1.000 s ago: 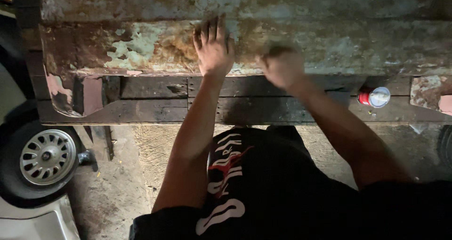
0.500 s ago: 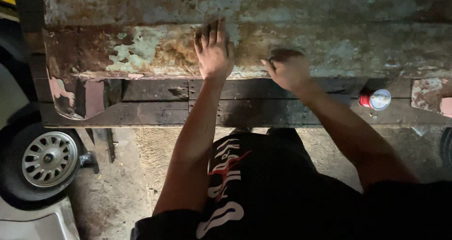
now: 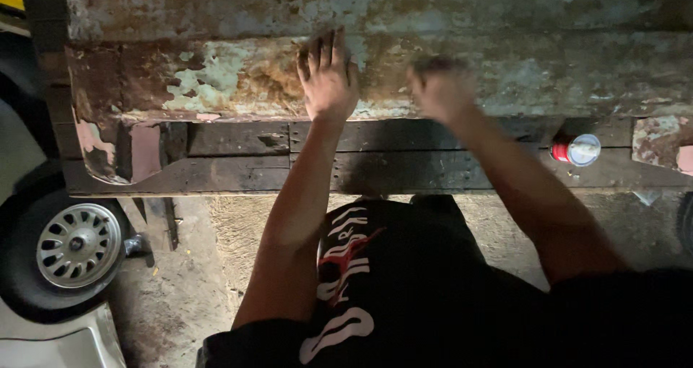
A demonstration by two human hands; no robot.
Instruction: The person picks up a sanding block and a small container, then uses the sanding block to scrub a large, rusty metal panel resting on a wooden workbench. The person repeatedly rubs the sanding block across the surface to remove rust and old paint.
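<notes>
While my hands work the rusty panel (image 3: pixel 216 79), little has shifted.
Left hand (image 3: pixel 328 79) stays flat, open, holding nothing; right hand (image 3: pixel 440 90), beside it, has blurred — grip unclear, likely rubbing.

Left hand (image 3: pixel 328 79) flat on rusty panel (image 3: pixel 216 79); right hand (image 3: pixel 440 90) blurred

Left hand (image 3: pixel 328 79) flat, fingers spread, right hand (image 3: pixel 440 90) curled and blurred, both arms outstretched
</notes>
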